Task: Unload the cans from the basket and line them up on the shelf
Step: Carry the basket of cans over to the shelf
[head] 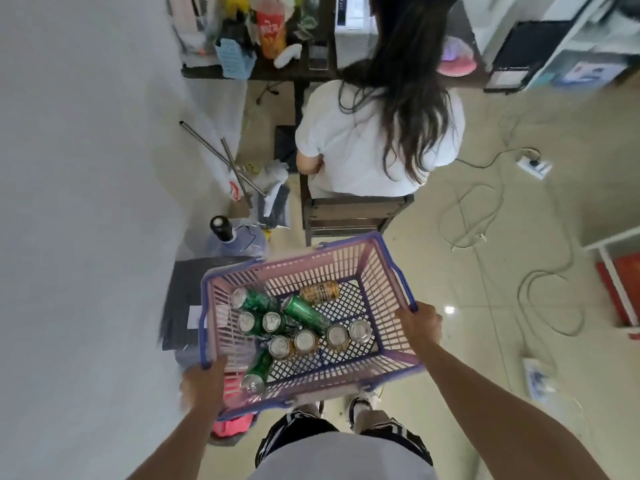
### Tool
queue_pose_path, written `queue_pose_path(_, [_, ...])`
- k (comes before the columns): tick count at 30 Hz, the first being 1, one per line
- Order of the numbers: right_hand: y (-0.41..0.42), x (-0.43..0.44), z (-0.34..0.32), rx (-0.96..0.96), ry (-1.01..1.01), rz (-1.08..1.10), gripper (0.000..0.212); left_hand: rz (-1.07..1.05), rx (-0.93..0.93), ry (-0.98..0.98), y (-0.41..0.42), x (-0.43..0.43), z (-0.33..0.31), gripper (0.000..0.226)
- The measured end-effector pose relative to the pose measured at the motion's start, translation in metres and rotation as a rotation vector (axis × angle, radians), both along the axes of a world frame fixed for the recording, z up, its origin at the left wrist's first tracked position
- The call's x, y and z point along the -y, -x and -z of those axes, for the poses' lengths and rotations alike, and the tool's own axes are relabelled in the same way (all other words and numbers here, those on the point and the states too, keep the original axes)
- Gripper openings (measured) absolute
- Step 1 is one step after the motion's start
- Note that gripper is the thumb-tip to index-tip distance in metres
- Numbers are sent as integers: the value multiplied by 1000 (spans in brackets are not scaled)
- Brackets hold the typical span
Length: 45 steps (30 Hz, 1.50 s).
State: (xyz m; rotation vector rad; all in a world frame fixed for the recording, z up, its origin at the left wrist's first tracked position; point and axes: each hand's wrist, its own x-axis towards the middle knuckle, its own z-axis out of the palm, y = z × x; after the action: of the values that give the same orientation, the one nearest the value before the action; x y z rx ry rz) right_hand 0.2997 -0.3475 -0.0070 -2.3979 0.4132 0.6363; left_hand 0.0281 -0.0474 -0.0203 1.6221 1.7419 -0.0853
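Note:
I carry a pink plastic basket (377, 268) with a blue rim and blue mesh floor in front of me, above the floor. My left hand (202, 382) grips its near left rim. My right hand (420, 325) grips its right rim by the blue handle. Inside lie several drink cans: green cans (304, 311), some upright and some on their side, gold cans (306, 341) standing upright, and one gold can (320, 291) lying at the far end. A white shelf frame (609, 251) shows at the right edge.
A person in a white top sits on a wooden stool (349, 209) straight ahead at a cluttered dark desk (263, 72). A water jug (235, 237) and metal rods (235, 168) lie by the left wall. Cables (485, 216) and a power strip (533, 164) cross the tiled floor.

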Motion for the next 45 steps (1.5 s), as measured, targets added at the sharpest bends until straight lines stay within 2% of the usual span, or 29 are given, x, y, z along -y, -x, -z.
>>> queue_pose_path(4, [11,69,-2,9,-26,205,13,187,57,-19,-50,29,-7,36])
queue_pose_path(13, [39,232,-6,-6,19,595,9,482,61,40,-170,135,-15,31])
queue_pose_path(20, [51,329,-16,54,-14,832,10,733,125,54,-257,230,-31,29])
queue_pose_path(26, [43,389,-27,85,2,976,15,923,160,140,-328,302,-44,21])
queue_pose_path(31, [8,425,-40,89,21,1051,10,977,174,149,-393,347,-42,31])
queue_pose_path(34, [-28,446,-37,84,29,1070,9,1019,188,167,-435,370,-38,23])
queue_pose_path(38, [-85,465,-30,60,27,1124,10,1019,181,186,-506,393,-26,24])
queue_pose_path(45, [-178,496,-32,65,-9,1215,10,1093,193,128,-627,440,-34,17])
